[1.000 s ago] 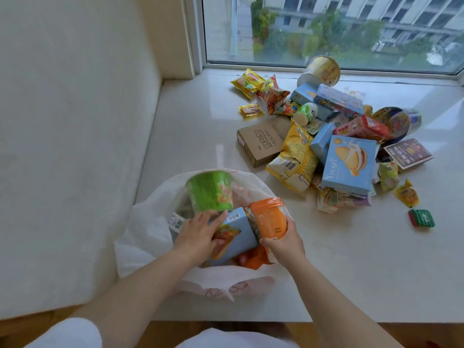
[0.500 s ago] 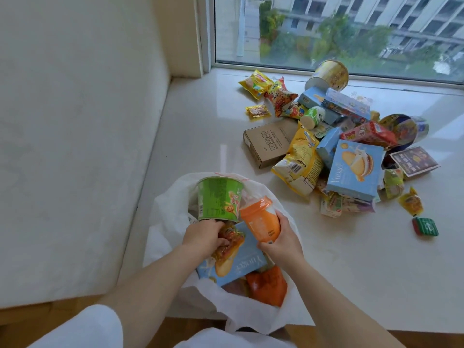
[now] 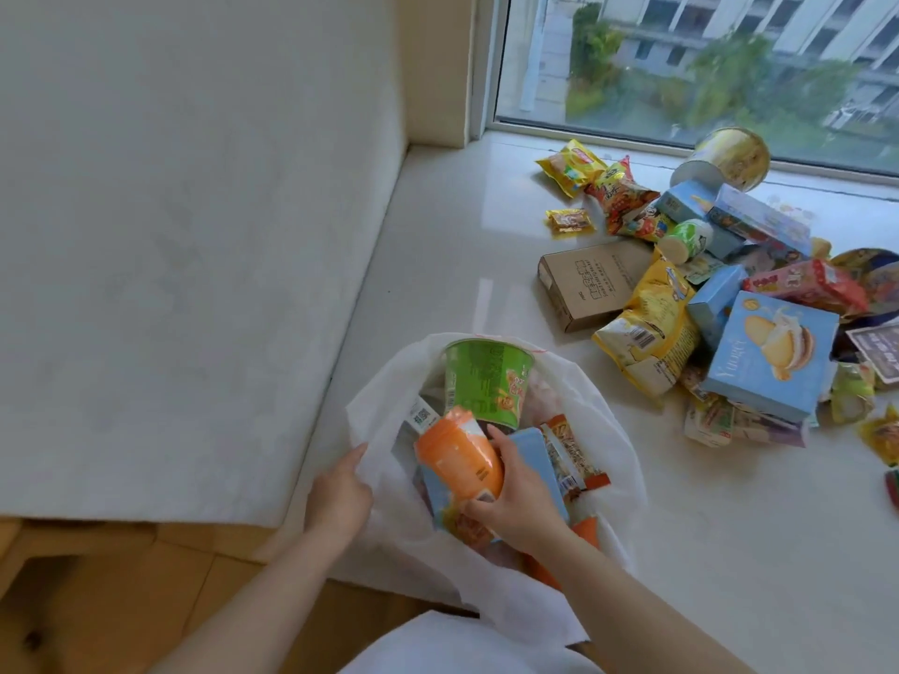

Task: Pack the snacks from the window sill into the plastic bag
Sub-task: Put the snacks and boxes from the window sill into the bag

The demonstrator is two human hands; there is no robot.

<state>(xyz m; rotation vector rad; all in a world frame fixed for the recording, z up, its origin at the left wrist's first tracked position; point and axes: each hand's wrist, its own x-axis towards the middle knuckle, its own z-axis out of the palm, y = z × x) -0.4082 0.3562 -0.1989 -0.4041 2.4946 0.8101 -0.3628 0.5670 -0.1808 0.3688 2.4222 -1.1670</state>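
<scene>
Orange pouch [image 3: 459, 462] gripped in my right hand [image 3: 518, 498], long axis tilted over the bag [image 3: 608, 430]; left hand [image 3: 340, 493] pinches its rim

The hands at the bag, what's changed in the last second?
The left hand let go of the blue box and now grips the plastic bag rim. The right hand turned the orange packet leftward, deeper in. The green cup stayed put.

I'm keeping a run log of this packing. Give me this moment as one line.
right hand: grips orange packet inside plastic bag | left hand: holds bag's rim | green cup: in bag | many snacks on sill
</scene>
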